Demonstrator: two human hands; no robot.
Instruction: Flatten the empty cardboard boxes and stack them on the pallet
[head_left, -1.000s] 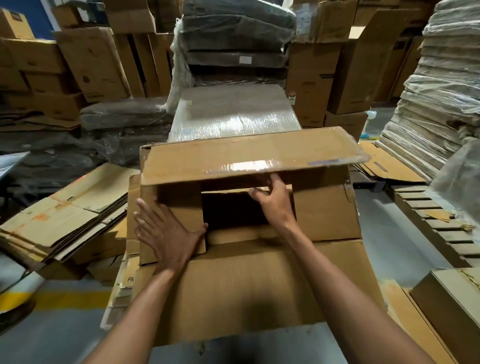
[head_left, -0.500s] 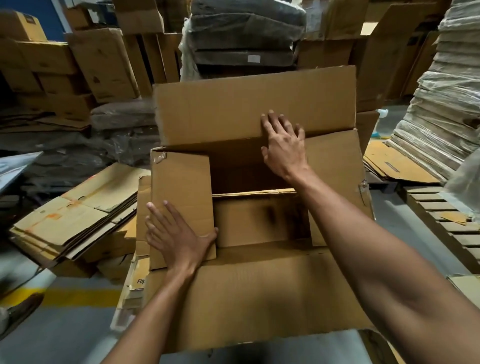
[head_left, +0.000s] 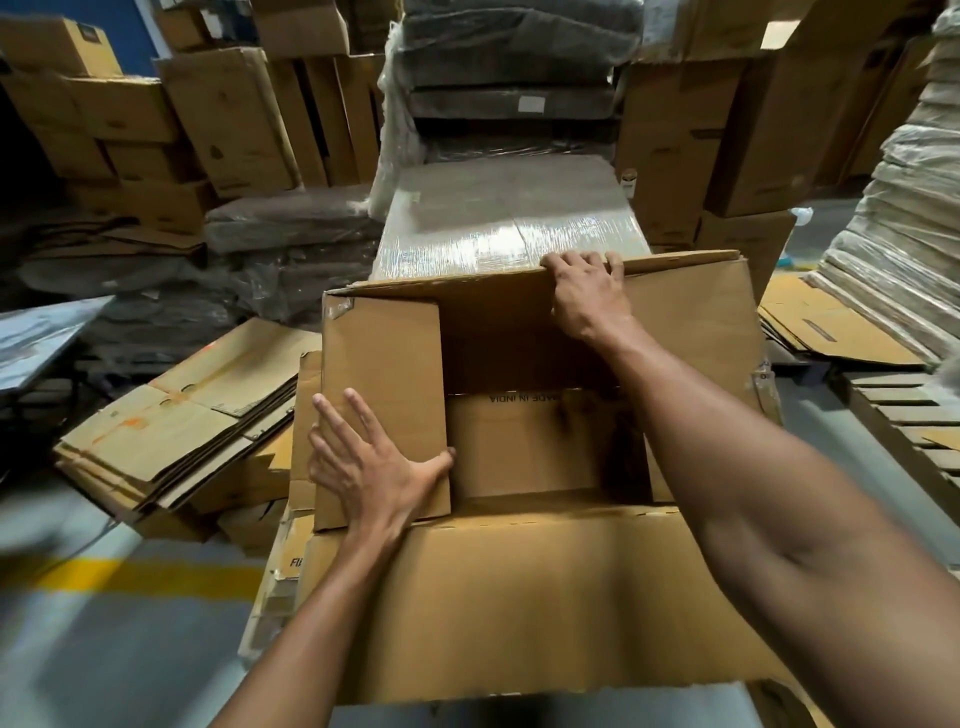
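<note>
A large brown cardboard box (head_left: 519, 597) stands open in front of me, its near flap folded out toward me. My left hand (head_left: 371, 470) lies flat with spread fingers on the left side flap (head_left: 384, 364), thumb hooked over its inner edge. My right hand (head_left: 584, 293) reaches across the opening and grips the top edge of the far flap (head_left: 685, 312), fingers curled over it. The box sits on flattened cardboard (head_left: 283, 566) that shows at its left. Inside, the bottom panel reads "MADE IN INDIA".
A pile of flattened boxes (head_left: 182, 415) lies to the left. A shrink-wrapped stack (head_left: 504, 218) stands just behind the box. A wooden pallet (head_left: 904, 415) and wrapped bundles (head_left: 898, 234) are at the right. Standing cartons fill the background. A yellow floor line (head_left: 140, 577) runs at lower left.
The far flap, standing upright half a second ago, is now folded back and lower. My right hand moved from its face up to its top edge. My left hand stays on the left flap.
</note>
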